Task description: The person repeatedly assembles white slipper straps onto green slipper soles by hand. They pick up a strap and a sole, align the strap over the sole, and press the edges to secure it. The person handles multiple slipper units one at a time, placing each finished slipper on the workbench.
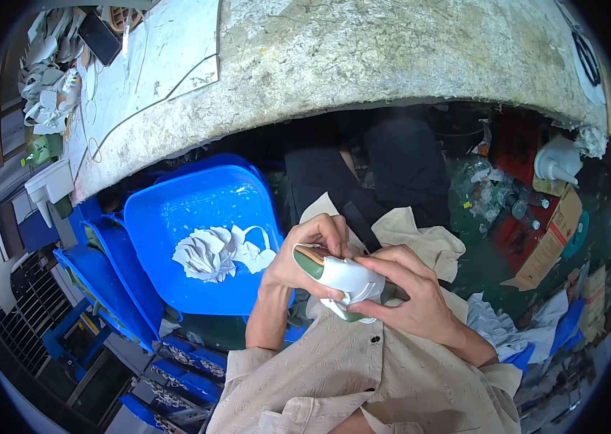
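Note:
Close in front of my shirt I hold a white shoe upper (pixel 352 281) on what looks like a green shoe last (pixel 308 263), with a tan strip along its top. My left hand (pixel 292 259) grips it from the left, thumb below and fingers bent over the upper side. From the right, my right hand (pixel 412 295) closes on the white part, its thumb underneath and its fingertips meeting the left ones at the top. The fingers cover part of the piece. Left of my hands, a fanned stack of white cut pieces (pixel 208 254) lies in a blue plastic tub (pixel 193 210).
A worn, pale workbench (pixel 392 54) curves across the far side. On its left lie a dark phone (pixel 99 37) and a heap of white pieces (pixel 49 83). At right, a cardboard box (pixel 548 242), plastic bottles (pixel 517 207) and scraps litter the green floor. Blue crates (pixel 114 278) stand at left.

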The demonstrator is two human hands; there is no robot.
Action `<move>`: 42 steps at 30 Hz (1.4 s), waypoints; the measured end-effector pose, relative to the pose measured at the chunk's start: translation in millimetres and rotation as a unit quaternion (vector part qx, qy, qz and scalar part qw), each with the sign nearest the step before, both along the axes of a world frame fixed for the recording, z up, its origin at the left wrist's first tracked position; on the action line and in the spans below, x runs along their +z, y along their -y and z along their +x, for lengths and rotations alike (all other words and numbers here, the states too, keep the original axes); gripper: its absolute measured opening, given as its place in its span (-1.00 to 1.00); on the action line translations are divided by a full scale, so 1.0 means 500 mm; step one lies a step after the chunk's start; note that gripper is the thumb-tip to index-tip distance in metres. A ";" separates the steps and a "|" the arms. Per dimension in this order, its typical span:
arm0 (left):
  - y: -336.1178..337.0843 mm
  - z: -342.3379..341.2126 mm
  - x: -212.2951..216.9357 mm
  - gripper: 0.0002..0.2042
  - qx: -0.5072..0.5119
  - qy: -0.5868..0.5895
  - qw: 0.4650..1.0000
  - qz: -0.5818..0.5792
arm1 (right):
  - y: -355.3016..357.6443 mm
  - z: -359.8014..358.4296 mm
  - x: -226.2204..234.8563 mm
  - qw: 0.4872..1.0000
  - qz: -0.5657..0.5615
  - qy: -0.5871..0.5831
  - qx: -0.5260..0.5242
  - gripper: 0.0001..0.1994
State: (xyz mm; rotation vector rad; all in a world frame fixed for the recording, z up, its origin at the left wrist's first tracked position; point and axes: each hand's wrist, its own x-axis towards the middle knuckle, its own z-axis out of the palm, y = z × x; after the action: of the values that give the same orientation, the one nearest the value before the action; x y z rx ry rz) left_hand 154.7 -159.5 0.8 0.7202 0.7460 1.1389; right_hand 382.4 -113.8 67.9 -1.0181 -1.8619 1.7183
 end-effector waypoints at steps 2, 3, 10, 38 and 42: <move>0.005 0.001 -0.005 -0.41 0.008 0.019 1.000 -0.004 | 0.005 -0.001 0.001 1.000 -0.022 0.006 -0.007 -0.41; 0.006 0.002 -0.007 -0.41 0.011 0.028 1.000 -0.006 | 0.006 0.000 -0.002 1.000 -0.012 0.011 -0.001 -0.41; 0.040 -0.004 -0.020 -0.34 0.070 0.061 0.995 0.031 | 0.047 0.036 -0.066 0.996 -0.002 0.044 0.082 -0.36; 0.052 0.001 0.076 -0.84 0.064 0.075 0.979 0.179 | 0.041 0.029 -0.066 0.972 0.025 0.015 0.232 -0.09; 0.059 -0.005 0.050 -0.69 0.098 0.088 0.978 0.163 | 0.043 0.045 -0.068 0.984 0.047 0.041 0.169 -0.11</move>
State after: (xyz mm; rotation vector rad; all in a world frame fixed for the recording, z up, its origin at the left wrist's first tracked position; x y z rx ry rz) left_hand 151.9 -189.0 25.8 0.8183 0.4920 1.5059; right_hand 404.9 -135.3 34.1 -0.7795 -2.2515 1.7711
